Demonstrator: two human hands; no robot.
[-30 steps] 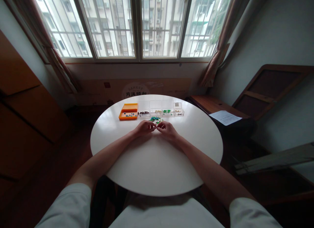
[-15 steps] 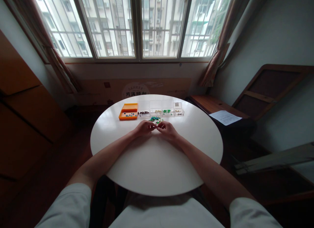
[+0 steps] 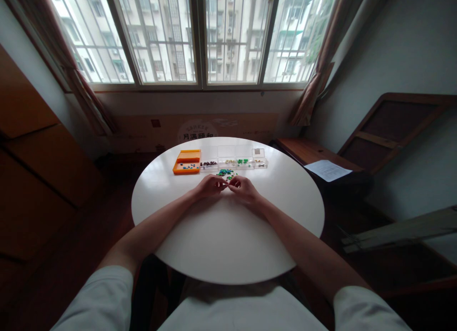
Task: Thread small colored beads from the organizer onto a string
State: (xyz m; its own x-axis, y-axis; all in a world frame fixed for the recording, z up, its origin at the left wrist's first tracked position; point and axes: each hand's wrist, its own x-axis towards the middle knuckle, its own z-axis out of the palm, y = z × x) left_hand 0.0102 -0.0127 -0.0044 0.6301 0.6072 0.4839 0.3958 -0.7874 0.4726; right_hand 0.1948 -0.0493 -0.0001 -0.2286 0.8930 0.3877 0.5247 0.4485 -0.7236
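My left hand (image 3: 211,185) and my right hand (image 3: 243,188) rest on the round white table (image 3: 228,236), fingertips pinched together and almost touching each other. Whatever they pinch is too small to make out. Just beyond the fingertips lies a small heap of green and blue beads (image 3: 225,173). Behind it stands an orange tray (image 3: 187,162) with small blue pieces, and a row of clear compartment boxes (image 3: 235,160) holding dark, pale and green beads.
A large barred window (image 3: 200,36) fills the wall ahead, with curtains at both sides. A low wooden bench with a white sheet of paper (image 3: 327,170) stands to the right. Wooden furniture (image 3: 32,150) lines the left side.
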